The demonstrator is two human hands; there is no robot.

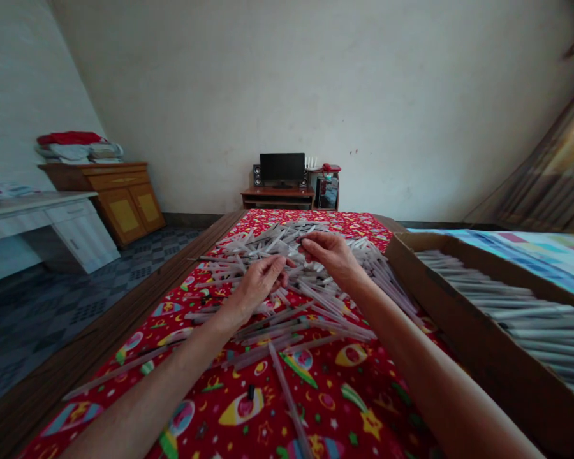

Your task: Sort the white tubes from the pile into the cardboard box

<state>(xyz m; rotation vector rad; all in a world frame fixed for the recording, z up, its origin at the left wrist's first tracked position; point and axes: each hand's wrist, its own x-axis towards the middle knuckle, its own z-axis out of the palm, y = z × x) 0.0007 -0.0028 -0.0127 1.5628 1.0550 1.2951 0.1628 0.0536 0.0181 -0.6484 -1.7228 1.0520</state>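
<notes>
Above a loose pile of translucent plastic pen tubes (325, 293), both of my hands face each other with a small gap between them. My left hand (266, 275) is closed, thumb against the curled fingers; whatever it holds is too small to make out. The thumb and forefinger of my right hand (329, 252) are pinched together, with a small dark bit at their tips that I cannot name. A single long tube (289, 398) lies nearer to me, pointing away. Beside it rests a small black cap (251, 391).
A red patterned cloth (349, 408) covers the table. Along the right stands a cardboard box (459, 306) filled with rows of pens (536, 322). Beyond are a monitor (282, 167) on a desk, a wooden cabinet (129, 197) and a white desk (76, 223).
</notes>
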